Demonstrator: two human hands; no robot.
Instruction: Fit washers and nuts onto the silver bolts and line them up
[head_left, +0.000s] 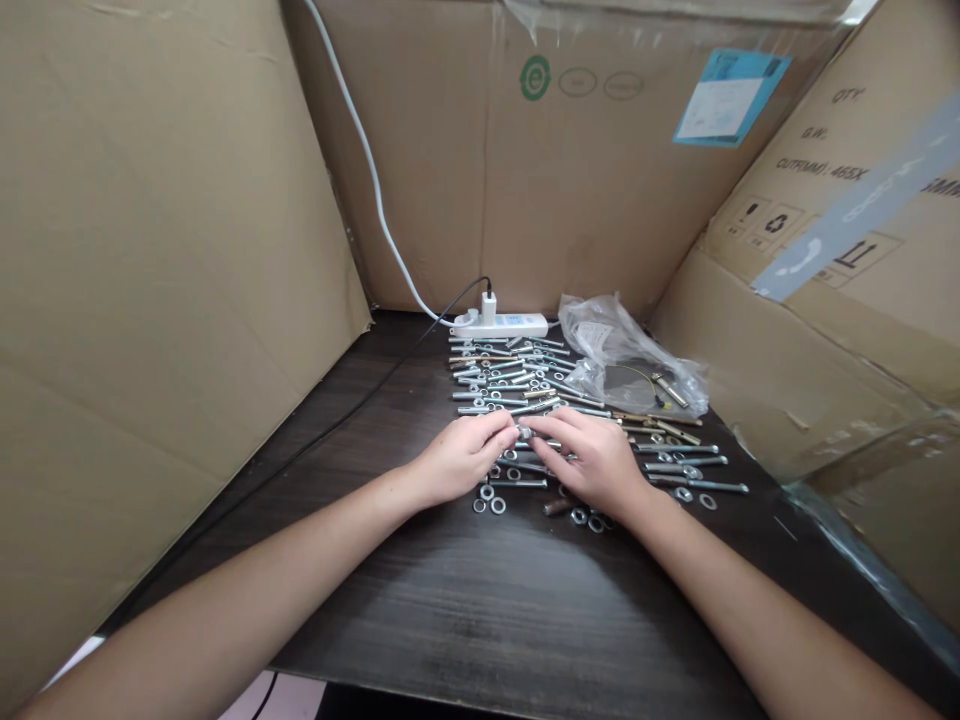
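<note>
My left hand (463, 458) and my right hand (596, 462) meet just above the rows of hardware. Between their fingertips is a small silver metal piece that looks like a nut (524, 432); the fingers cover part of it. Both hands are closed in a pinch on it. Around and beneath them lie several long bolts (686, 449), mostly silver, some brass-coloured. Loose washers (498, 506) sit in front of my left hand. A hex nut (578, 516) and a short brownish metal piece (557, 507) lie under my right wrist.
Behind the hardware stands a white power strip (525, 325) with a plugged-in charger (489, 306). A black cable (360, 402) crosses the dark table (450, 610) on the left. A clear plastic bag (626, 340) lies back right. Cardboard walls (420, 150) enclose three sides.
</note>
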